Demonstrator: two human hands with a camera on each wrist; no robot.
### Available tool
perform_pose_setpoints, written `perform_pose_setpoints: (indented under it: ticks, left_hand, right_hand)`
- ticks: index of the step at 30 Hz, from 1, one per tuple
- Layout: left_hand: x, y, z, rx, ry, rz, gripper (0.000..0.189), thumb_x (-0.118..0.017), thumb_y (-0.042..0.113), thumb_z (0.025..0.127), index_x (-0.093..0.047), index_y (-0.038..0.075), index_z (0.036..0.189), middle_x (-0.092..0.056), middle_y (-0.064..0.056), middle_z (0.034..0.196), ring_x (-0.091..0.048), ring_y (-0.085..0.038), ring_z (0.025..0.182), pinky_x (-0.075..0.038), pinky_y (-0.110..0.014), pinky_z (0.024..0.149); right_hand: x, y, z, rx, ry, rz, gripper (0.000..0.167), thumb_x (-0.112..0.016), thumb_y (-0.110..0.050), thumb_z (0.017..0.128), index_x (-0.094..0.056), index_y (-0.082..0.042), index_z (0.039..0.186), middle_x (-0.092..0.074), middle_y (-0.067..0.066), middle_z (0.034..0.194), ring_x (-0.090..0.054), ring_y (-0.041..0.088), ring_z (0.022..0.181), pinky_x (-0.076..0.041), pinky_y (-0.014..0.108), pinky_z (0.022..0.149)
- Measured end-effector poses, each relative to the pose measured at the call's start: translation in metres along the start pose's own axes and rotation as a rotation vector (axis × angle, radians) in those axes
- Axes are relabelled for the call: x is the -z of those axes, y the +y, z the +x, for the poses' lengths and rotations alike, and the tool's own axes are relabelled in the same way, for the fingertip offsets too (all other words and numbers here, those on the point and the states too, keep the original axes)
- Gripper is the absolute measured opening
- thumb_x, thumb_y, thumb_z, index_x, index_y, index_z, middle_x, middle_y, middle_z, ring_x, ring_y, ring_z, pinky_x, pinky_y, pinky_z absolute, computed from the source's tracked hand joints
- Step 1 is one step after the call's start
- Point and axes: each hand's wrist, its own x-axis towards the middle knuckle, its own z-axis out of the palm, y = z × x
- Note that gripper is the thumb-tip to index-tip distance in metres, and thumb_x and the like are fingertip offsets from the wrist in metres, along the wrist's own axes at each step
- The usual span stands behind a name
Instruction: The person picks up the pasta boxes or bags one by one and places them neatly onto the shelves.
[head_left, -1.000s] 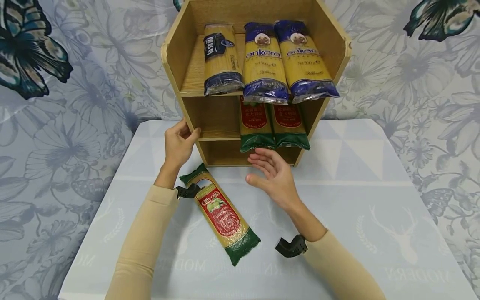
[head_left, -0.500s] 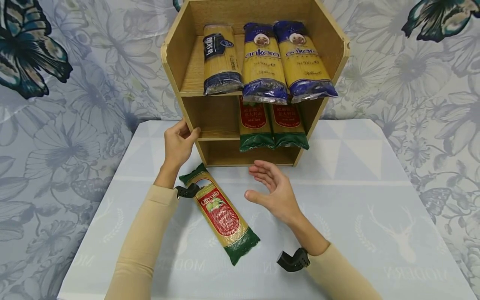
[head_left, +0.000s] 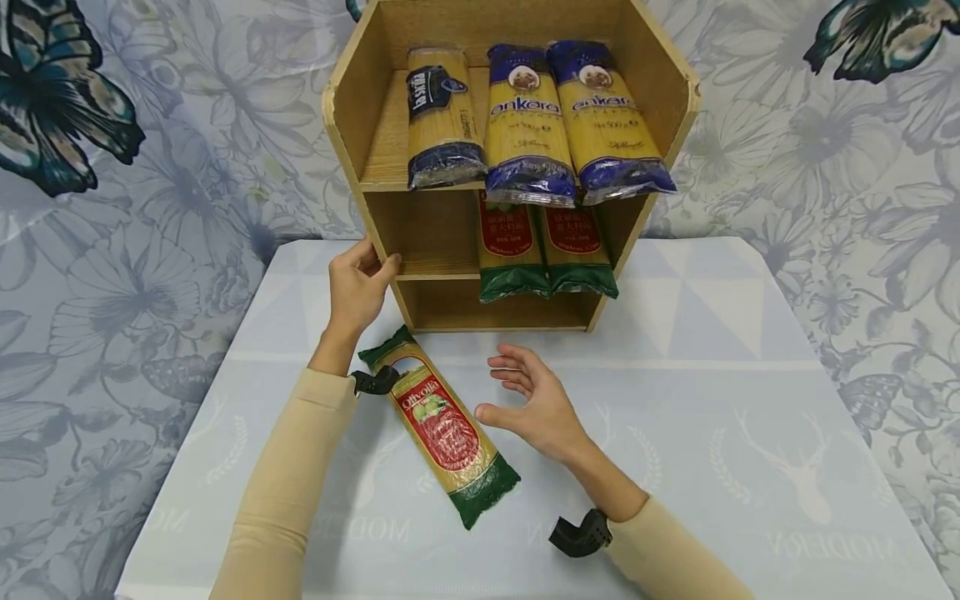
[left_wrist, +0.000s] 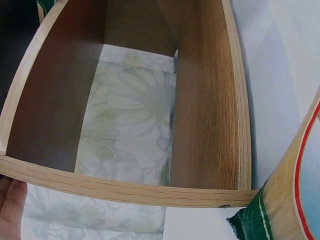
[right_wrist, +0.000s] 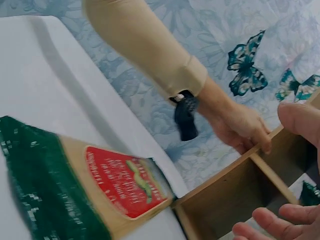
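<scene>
My left hand (head_left: 358, 286) grips the left side edge of a wooden shelf (head_left: 438, 304), thumb on its front and the other fingers behind. A pack of Olivoila spaghetti (head_left: 444, 425), gold with green ends and a red label, lies slanted on the table in front of the shelf. Just right of that pack hovers my right hand (head_left: 534, 406), fingers spread apart from the thumb and holding nothing. In the right wrist view the spaghetti pack (right_wrist: 125, 182) lies left of my fingers. The left wrist view looks into the bottom compartment, with my left fingers (left_wrist: 11, 207) at its corner.
On the top shelf lie a La Sfiña spaghetti pack (head_left: 444, 125) and two Ankara pasta packs (head_left: 531, 133). Two green-ended spaghetti packs (head_left: 512, 250) stick out of the middle compartment's right side. A pale patterned cloth covers the table (head_left: 712, 417); floral fabric (head_left: 172, 167) hangs behind.
My right hand has drawn back from below the middle-shelf packs, down and slightly left toward the spaghetti pack on the table. My left hand stays on the shelf edge.
</scene>
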Motion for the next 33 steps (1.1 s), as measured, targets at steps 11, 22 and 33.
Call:
perform_pose_setpoints:
  ticks: [11,22,33]
  left_hand:
    - [0.0,-0.001,0.002,-0.001,-0.007,-0.016,0.033,-0.062,-0.012,0.091,-0.064,-0.016,0.124,-0.066,-0.034,0.118,-0.066,-0.047,0.108,-0.058,-0.03,0.09]
    - [0.0,-0.003,0.002,-0.017,0.0,-0.023,0.034,-0.062,-0.013,0.091,-0.064,-0.016,0.125,-0.066,-0.034,0.118,-0.066,-0.047,0.109,-0.058,-0.029,0.089]
    - [0.0,-0.004,0.001,0.009,-0.013,-0.015,0.038,-0.062,-0.011,0.092,-0.062,-0.013,0.13,-0.065,-0.031,0.123,-0.065,-0.043,0.113,-0.057,-0.033,0.093]
  right_hand:
    - [-0.022,0.022,-0.006,-0.203,-0.11,-0.184,0.101,-0.094,-0.026,0.073,-0.036,-0.001,0.153,-0.056,0.017,0.14,-0.057,0.036,0.124,-0.051,0.052,0.101]
    - [-0.05,0.03,-0.016,-0.3,-0.183,-0.408,0.128,-0.098,-0.042,0.059,-0.026,0.003,0.155,-0.051,0.02,0.131,-0.054,0.032,0.113,-0.055,0.046,0.082]
    - [-0.073,0.033,-0.017,-0.239,-0.121,-0.755,0.127,-0.099,-0.041,0.058,-0.029,0.009,0.152,-0.055,0.027,0.115,-0.057,0.035,0.097,-0.056,0.047,0.064]
